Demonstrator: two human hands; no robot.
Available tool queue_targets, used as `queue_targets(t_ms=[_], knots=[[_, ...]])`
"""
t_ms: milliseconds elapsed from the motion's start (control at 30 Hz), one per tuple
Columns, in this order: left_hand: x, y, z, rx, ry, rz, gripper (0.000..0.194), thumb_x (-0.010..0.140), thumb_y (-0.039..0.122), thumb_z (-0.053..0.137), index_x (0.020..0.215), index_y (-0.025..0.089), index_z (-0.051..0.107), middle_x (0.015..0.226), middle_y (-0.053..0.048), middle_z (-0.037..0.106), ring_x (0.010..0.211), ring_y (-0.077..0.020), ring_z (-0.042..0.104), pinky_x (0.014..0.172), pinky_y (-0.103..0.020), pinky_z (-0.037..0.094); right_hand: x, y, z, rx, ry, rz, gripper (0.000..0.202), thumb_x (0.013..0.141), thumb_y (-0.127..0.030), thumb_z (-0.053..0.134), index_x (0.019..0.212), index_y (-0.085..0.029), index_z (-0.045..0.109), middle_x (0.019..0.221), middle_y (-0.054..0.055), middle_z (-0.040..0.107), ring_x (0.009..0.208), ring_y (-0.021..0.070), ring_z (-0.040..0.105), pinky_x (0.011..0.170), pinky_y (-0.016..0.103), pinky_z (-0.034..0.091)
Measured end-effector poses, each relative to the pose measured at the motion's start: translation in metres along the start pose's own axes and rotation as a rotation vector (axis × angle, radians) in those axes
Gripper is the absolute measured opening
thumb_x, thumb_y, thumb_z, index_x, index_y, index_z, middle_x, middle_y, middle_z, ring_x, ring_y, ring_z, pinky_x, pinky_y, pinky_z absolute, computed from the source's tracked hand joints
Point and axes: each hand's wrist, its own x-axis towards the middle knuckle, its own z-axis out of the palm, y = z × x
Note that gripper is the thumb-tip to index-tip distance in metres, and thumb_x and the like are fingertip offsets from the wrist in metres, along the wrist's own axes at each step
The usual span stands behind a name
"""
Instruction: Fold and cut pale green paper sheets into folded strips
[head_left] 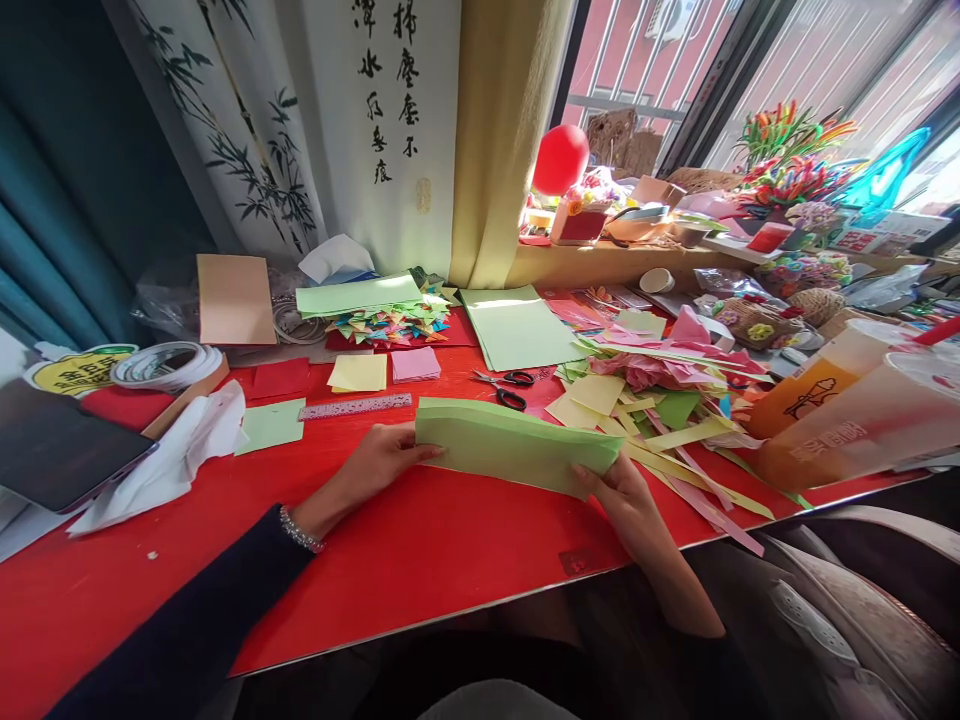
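Note:
A long folded sheet of green paper (510, 445) is stretched between my two hands above the red table (420, 560). My left hand (386, 460) pinches its left end, thumb in front. At the right end, my right hand (615, 490) grips the paper the same way. Just behind the sheet lie scissors (511, 398) with black handles and a pink patterned ruler (355, 406). Small stacks of yellow paper (358, 373) and pink paper (416, 364) rest behind the ruler. Larger green sheets (521, 328) lie farther back.
Paper strips and scraps (675, 440) heap up on the right, beside two drink cups (862, 420). A dark flat device (67, 440) and crumpled white paper (169, 460) are at the left. Folded paper pieces (390, 325) pile up at the back.

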Motion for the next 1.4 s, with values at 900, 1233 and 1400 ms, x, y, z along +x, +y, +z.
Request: queue_targets(t_ms=[900,1233,1400], knots=[[-0.003,0.025,-0.033,-0.199,-0.478,-0.216,0.025,0.069,0.037,0.067,0.084,0.017,0.068,0.08,-0.003,0.066,0.071,-0.0172,0.059,0.061,-0.025,0.042,0.047,-0.039,0.006,0.155,-0.822,0.487,0.064,0.075,-0.061,0.053,0.126,-0.022,0.052,0.111,0.012,0.064,0.082,0.021,0.066,0.06,0.027,0.051],[0.009,0.004,-0.035,-0.381,0.124,-0.161,0.034,0.071,0.038,0.066,0.095,0.015,0.06,0.07,0.001,0.055,0.047,-0.0058,0.037,0.04,-0.018,0.03,0.088,-0.028,0.084,0.231,-0.429,0.365,0.018,0.072,-0.032,0.067,0.08,-0.016,0.066,0.074,0.003,0.069,0.059,0.0137,0.063,0.055,0.023,0.05],[0.007,0.007,-0.028,-0.463,0.155,-0.124,0.026,0.073,0.034,0.067,0.087,0.013,0.062,0.057,0.001,0.057,0.049,-0.0097,0.049,0.044,-0.021,0.04,0.087,-0.023,0.081,0.276,-0.422,0.336,0.021,0.075,-0.032,0.066,0.088,-0.017,0.065,0.079,0.003,0.069,0.062,0.0136,0.063,0.057,0.023,0.05]])
